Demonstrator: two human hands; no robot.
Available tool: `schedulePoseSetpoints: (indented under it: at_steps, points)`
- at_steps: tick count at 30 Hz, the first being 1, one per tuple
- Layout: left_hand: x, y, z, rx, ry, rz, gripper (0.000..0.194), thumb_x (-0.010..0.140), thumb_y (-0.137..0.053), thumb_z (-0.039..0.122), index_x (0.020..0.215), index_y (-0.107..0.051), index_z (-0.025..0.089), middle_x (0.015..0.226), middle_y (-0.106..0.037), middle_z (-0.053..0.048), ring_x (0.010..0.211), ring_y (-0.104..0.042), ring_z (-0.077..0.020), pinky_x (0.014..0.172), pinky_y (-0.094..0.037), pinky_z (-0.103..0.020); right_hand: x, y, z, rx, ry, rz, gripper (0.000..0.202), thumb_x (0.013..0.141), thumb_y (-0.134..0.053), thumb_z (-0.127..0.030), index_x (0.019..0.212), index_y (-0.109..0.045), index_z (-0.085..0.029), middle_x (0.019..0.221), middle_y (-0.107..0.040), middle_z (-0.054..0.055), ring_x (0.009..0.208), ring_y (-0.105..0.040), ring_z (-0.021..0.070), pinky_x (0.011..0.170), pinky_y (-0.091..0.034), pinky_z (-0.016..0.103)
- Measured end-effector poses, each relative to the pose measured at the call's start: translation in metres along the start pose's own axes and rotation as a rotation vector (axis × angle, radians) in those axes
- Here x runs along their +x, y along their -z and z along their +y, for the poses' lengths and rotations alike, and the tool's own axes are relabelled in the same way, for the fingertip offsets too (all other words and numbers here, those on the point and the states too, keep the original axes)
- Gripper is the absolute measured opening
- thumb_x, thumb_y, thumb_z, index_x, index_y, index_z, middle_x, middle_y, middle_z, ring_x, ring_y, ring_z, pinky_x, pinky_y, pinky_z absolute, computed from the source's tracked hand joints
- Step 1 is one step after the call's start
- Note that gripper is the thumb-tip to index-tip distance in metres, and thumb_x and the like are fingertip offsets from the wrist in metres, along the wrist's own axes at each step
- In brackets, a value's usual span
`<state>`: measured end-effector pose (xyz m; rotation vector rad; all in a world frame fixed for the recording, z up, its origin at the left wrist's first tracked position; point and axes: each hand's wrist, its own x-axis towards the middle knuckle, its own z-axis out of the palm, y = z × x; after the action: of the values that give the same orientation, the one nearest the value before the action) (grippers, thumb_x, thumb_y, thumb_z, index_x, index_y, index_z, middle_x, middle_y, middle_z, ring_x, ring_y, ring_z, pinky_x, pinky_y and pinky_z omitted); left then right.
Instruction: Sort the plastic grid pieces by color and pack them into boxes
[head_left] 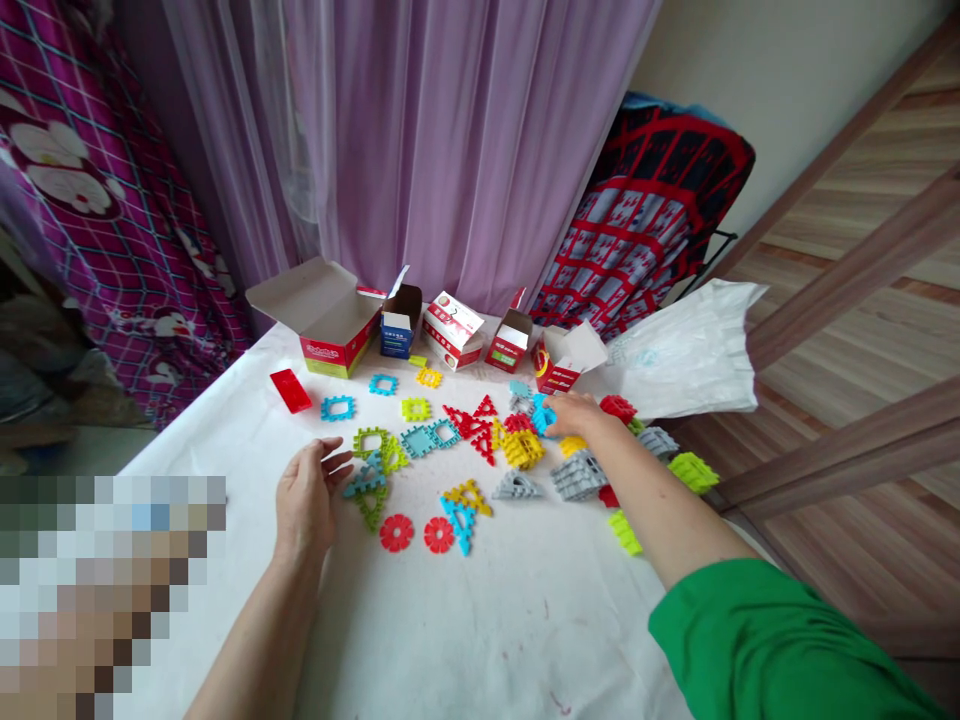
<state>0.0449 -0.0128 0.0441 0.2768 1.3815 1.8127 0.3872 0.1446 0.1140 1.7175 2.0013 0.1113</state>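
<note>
My left hand [309, 498] hovers at the left of the loose pieces, fingers parted and nothing visible in them. Right by its fingertips lie a teal triangular building piece [366, 476] and a green triangular piece [370, 509]. Across the table, my right hand [571, 413] reaches over the pile, its fingers closed at a blue building piece [541, 414]; the hand partly hides its grip. Close to that hand are a yellow stack of notched pieces [523, 450], red triangles [484, 425] joined together, and a grey stack [579, 476].
Several opened cartons line the back edge, among them a large red one [330, 355] and a blue one [396, 340]. A white plastic bag [682, 350] lies at the right. Two red flower discs [396, 533] are nearer me; a red rectangular piece [290, 391] sits at the left.
</note>
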Motion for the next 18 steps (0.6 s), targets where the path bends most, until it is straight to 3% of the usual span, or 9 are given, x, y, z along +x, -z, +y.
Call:
schedulePoseSetpoints:
  at_steps: [6, 10, 13, 18]
  points:
    - [0.001, 0.001, -0.002, -0.017, -0.006, -0.005, 0.025, 0.069, -0.063, 0.039, 0.077, -0.065, 0.016, 0.091, -0.067, -0.004, 0.073, -0.065, -0.0139, 0.06, -0.052, -0.024, -0.007, 0.008, -0.004, 0.018, -0.03, 0.022, 0.057, 0.075, -0.073, -0.035, 0.128, -0.061, -0.019, 0.132, -0.063, 0.016, 0.125, -0.054, 0.0356, 0.099, -0.042, 0.048]
    - [0.0, 0.0, -0.003, -0.041, -0.032, 0.023, 0.024, 0.069, -0.062, 0.039, 0.077, -0.065, 0.017, 0.092, -0.067, -0.003, 0.072, -0.064, -0.0138, 0.062, -0.052, -0.026, -0.012, 0.031, -0.016, 0.05, 0.021, 0.115, 0.047, 0.084, -0.062, -0.029, 0.131, -0.06, -0.024, 0.138, -0.06, 0.012, 0.128, -0.053, 0.0308, 0.103, -0.04, 0.045]
    - [0.0, -0.001, -0.003, -0.061, -0.051, 0.059, 0.023, 0.071, -0.061, 0.039, 0.076, -0.063, 0.017, 0.09, -0.067, -0.003, 0.071, -0.064, -0.0133, 0.064, -0.052, -0.026, -0.01, 0.05, -0.05, 0.149, 0.186, 0.248, 0.04, 0.088, -0.057, -0.028, 0.128, -0.064, -0.027, 0.136, -0.061, 0.007, 0.126, -0.054, 0.0261, 0.105, -0.04, 0.038]
    - [0.003, 0.001, -0.002, -0.084, -0.061, 0.099, 0.023, 0.074, -0.058, 0.04, 0.076, -0.063, 0.017, 0.085, -0.067, -0.003, 0.071, -0.064, -0.0138, 0.066, -0.053, -0.028, 0.014, 0.068, -0.149, 0.34, 0.443, 0.353, 0.038, 0.089, -0.059, -0.032, 0.127, -0.063, -0.025, 0.137, -0.06, 0.006, 0.126, -0.053, 0.0246, 0.107, -0.039, 0.038]
